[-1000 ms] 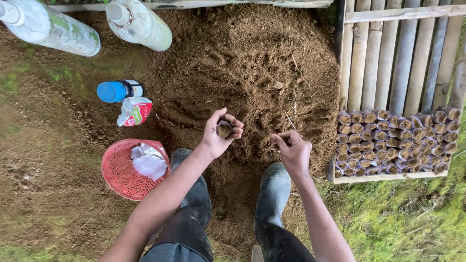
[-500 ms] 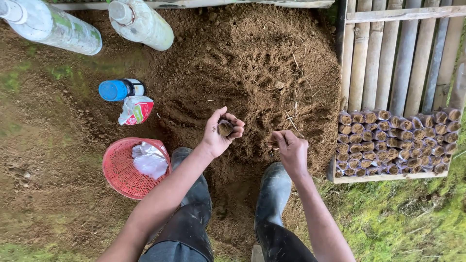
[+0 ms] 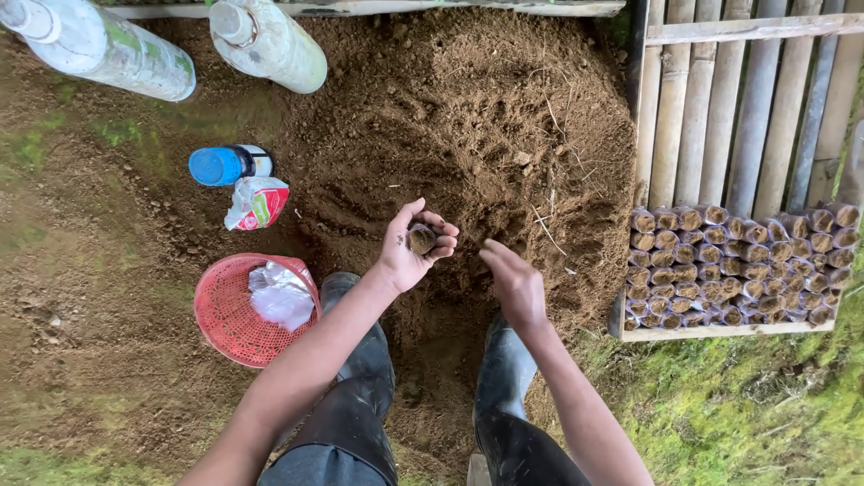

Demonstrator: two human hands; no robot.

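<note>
My left hand (image 3: 409,250) is curled around a small soil-filled seedling bag (image 3: 419,238), held upright over the heap of brown soil (image 3: 468,117). My right hand (image 3: 511,281) hovers just right of it, fingers together and pointing toward the bag, with nothing visibly in it. Both black rubber boots (image 3: 360,360) stand at the heap's near edge. On the right, several rows of filled seedling bags (image 3: 733,265) are packed on a bamboo rack (image 3: 711,108).
A red mesh basket (image 3: 225,315) with crumpled clear plastic sits left of my left boot. A blue-capped bottle (image 3: 225,165) and a small packet (image 3: 256,202) lie beyond it. Two large pale plastic bottles (image 3: 270,40) lie at the top left. Moss grows at bottom right.
My right hand has moved left toward the bag and its pinched fingers have straightened. The left hand stays put, holding the bag.
</note>
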